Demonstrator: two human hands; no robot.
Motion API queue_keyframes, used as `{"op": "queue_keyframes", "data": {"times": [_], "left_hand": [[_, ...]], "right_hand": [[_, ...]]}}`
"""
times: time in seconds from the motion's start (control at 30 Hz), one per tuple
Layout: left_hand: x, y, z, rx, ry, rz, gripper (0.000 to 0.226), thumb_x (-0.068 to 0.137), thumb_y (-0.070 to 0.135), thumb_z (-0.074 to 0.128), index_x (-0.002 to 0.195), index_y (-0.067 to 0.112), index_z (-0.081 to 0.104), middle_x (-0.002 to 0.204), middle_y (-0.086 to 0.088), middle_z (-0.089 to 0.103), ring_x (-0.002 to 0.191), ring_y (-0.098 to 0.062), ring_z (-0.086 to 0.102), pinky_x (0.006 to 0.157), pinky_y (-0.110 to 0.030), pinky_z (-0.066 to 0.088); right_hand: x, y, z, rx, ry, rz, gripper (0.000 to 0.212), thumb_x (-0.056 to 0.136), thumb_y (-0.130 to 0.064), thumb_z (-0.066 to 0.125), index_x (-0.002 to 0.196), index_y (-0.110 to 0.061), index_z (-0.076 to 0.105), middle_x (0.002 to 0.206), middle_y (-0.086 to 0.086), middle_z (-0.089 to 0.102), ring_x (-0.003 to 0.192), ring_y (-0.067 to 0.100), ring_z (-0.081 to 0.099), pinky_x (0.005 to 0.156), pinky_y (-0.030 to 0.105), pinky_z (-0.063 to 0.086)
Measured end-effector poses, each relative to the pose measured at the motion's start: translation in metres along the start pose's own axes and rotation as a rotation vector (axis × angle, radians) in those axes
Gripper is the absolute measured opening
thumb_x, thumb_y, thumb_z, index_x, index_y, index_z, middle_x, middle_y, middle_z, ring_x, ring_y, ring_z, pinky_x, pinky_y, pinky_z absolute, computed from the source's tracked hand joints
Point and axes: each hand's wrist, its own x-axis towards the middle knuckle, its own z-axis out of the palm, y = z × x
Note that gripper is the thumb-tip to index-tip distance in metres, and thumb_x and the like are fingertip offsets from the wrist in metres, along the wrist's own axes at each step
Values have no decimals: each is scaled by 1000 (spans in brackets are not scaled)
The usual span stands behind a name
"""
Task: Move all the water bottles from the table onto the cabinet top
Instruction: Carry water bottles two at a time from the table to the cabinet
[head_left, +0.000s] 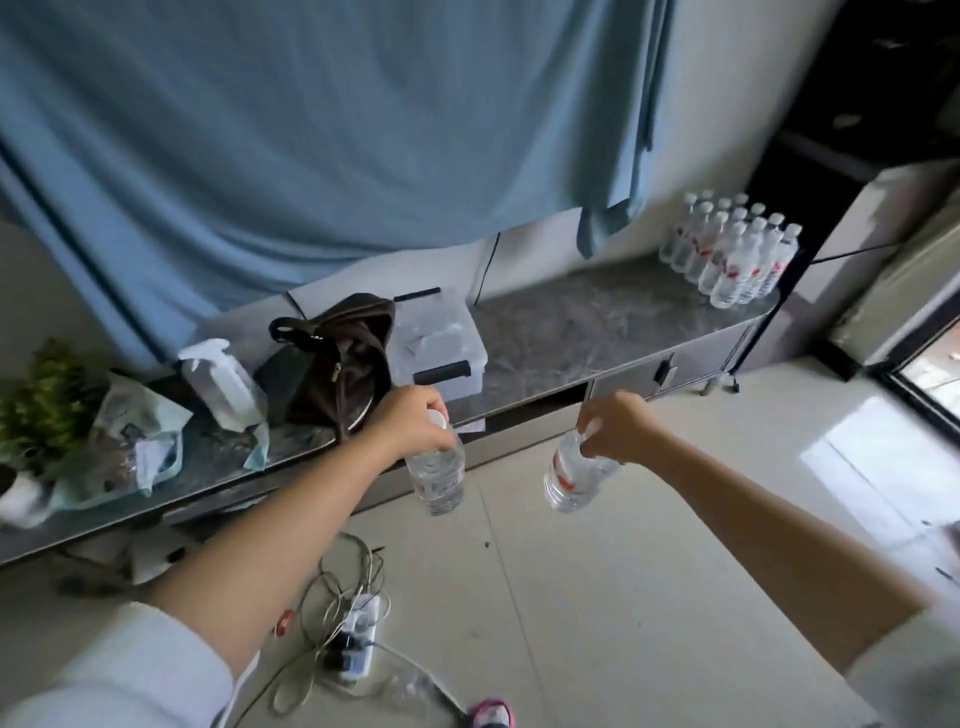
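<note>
I am looking down from a head camera at two bare forearms stretched out over a pale tiled floor, facing a long low cabinet with a grey marbled top (597, 332); my left hand (410, 423) has its fingers curled around the neck and white cap of a clear water bottle (436, 475), which hangs upright below the fist, in front of the cabinet's front edge and above the floor; my right hand (615, 428) is closed the same way around the neck of a second water bottle (569, 478), which tilts with its base swung toward the left and shows a red mark on its label; the two bottles are near each other but apart, and neither touches the cabinet.

At the far right end of the cabinet top, a tight cluster of bottles (732, 254) stands upright in rows, white caps up, against the wall; toward the left of the cabinet sit a clear lidded storage box (441, 338), a dark brown bag (348, 353) just beside it, a clear spray bottle (221, 382), crumpled pale wrapping (140, 441) and a green plant (41, 400); a blue curtain (311, 130) hangs behind; on the floor below my left arm lies a power strip (358, 634) in tangled cables.
</note>
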Motion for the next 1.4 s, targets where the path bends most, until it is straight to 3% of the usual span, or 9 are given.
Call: {"op": "queue_keyframes", "data": {"times": [0.07,0.17,0.27,0.43,0.67,0.93,1.13,1.27,1.4], "left_hand": [[33,15,3,26,-39,25,31,68,7,72,55,23,48,67,8,50,76,-17,50,53,-19,36],[81,41,10,51,-92,48,30,68,9,72,57,23,48,78,-1,57,80,-19,53,63,-23,42],[125,74,21,71,-127,86,30,71,10,71,57,22,47,68,5,51,77,-17,50,51,-20,38],[202,138,52,63,-158,106,23,73,8,68,62,18,51,67,8,50,78,-18,51,52,-19,37],[316,231,97,-5,-164,53,29,66,3,70,55,22,50,64,5,52,74,-21,53,62,-27,44],[431,319,133,56,-194,65,26,70,2,66,60,17,49,76,2,49,78,-18,49,48,-20,34],[525,365,152,92,-215,40,20,76,7,65,67,17,49,67,6,44,61,-9,45,46,-17,32],[583,390,165,99,-237,0,26,73,14,69,98,12,63,88,-2,52,82,-18,51,55,-24,36],[640,415,180,49,-198,-88,17,72,20,68,82,21,54,90,1,52,97,-23,59,75,-30,48]], "right_hand": [[18,15,-14,21,6,39,25,74,-5,66,99,-8,69,89,4,51,76,20,50,56,23,47],[47,43,-38,39,8,107,17,72,-3,66,69,-19,63,72,2,53,48,16,51,26,7,31],[78,74,-65,104,17,164,39,73,0,64,52,-29,48,58,-7,46,30,6,47,23,7,30],[137,133,-110,21,-33,217,21,74,-6,61,91,-15,71,67,1,57,36,8,50,23,5,29],[228,216,-187,-64,-4,154,28,75,-8,61,101,-14,70,91,3,54,79,17,51,45,14,35],[340,282,-270,-81,42,108,29,77,-7,64,106,-11,70,96,6,58,79,17,50,44,14,32],[437,315,-317,-143,14,98,30,79,-8,61,108,-12,68,102,6,57,89,21,56,56,20,43],[499,330,-341,-196,-24,47,27,79,-7,59,102,-19,67,112,7,59,94,22,55,57,16,38],[560,348,-364,-230,-61,1,31,81,-4,56,109,-12,66,120,8,60,105,24,59,78,27,50]]}}
